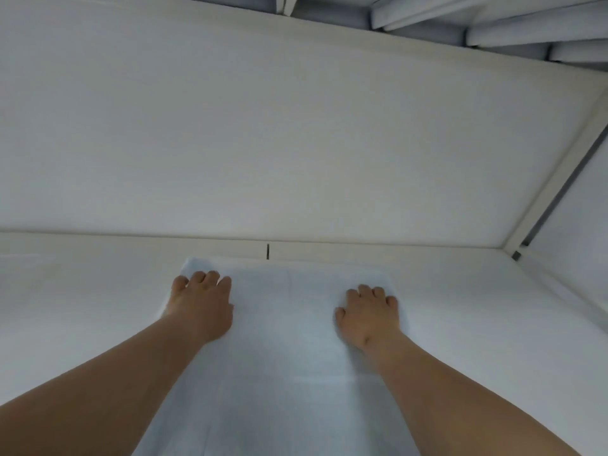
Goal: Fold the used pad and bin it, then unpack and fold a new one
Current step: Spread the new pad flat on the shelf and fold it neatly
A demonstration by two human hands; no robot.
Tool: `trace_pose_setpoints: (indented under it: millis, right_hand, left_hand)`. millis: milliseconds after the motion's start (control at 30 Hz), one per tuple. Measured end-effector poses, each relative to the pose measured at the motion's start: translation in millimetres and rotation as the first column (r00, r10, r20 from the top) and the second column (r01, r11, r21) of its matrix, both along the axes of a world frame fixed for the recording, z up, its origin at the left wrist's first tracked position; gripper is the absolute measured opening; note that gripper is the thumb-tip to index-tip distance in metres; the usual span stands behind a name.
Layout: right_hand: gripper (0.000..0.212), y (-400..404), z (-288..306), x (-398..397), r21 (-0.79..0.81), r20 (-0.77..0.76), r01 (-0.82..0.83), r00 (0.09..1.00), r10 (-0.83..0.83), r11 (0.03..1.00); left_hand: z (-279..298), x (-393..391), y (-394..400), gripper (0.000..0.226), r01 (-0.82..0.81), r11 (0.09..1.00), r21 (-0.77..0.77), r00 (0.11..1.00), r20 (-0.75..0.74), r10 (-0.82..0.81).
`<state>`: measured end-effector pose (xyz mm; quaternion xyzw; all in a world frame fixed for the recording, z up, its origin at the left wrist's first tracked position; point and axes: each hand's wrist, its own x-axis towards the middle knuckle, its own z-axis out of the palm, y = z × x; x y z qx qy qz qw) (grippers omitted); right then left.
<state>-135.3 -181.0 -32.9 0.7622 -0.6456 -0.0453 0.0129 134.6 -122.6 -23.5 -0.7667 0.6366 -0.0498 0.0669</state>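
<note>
A pale blue-white pad (289, 324) lies spread on the white surface in front of me and runs from near the back wall down to the bottom of the view. My left hand (202, 306) rests on the pad's far left corner with the fingers curled over its edge. Near the far right corner, my right hand (368, 315) lies with its fingers curled on the pad. Whether either hand pinches the material or only presses on it is not visible. Faint fold creases cross the pad between my forearms.
The white surface (82, 307) meets a white wall panel (263, 143) just behind the pad. A white frame post (556, 172) runs diagonally at the right. Grey-blue padded pieces (493, 24) lie stacked beyond the top of the wall.
</note>
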Motion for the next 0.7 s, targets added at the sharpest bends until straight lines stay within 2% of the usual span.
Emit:
trace_pose_setpoints:
  millis: [67, 133, 233, 367, 600, 700]
  right_hand:
    - [0.044, 9, 1, 3, -0.088, -0.014, -0.016, 1.000, 0.015, 0.996]
    - [0.045, 14, -3, 3, -0.090, 0.010, 0.003, 1.000, -0.002, 0.996]
    - [0.060, 18, -11, 2, -0.002, 0.095, 0.044, 0.994, -0.044, 0.999]
    - [0.081, 14, -19, 1, 0.117, 0.121, 0.066, 0.989, -0.080, 0.991]
    - [0.083, 3, -20, 2, 0.228, 0.146, 0.053, 0.985, -0.088, 0.972]
    - [0.085, -7, -13, 0, 0.279, 0.155, 0.051, 0.983, -0.097, 0.959]
  left_hand:
    - [5, -14, 3, 0.056, -0.001, 1.000, -0.004, 0.999, -0.049, 0.001]
    - [6, -22, 6, 0.065, -0.003, 0.998, 0.068, 0.996, -0.088, 0.009]
    - [-1, -22, 10, 0.079, 0.001, 0.984, 0.181, 0.986, -0.166, 0.030]
    - [-16, -18, 16, 0.093, 0.014, 0.953, 0.303, 0.962, -0.265, 0.071]
    - [-26, -19, 15, 0.096, -0.022, 0.970, 0.242, 0.946, -0.308, 0.098]
    - [-24, -25, 21, 0.093, -0.027, 0.990, 0.140, 0.952, -0.299, 0.068]
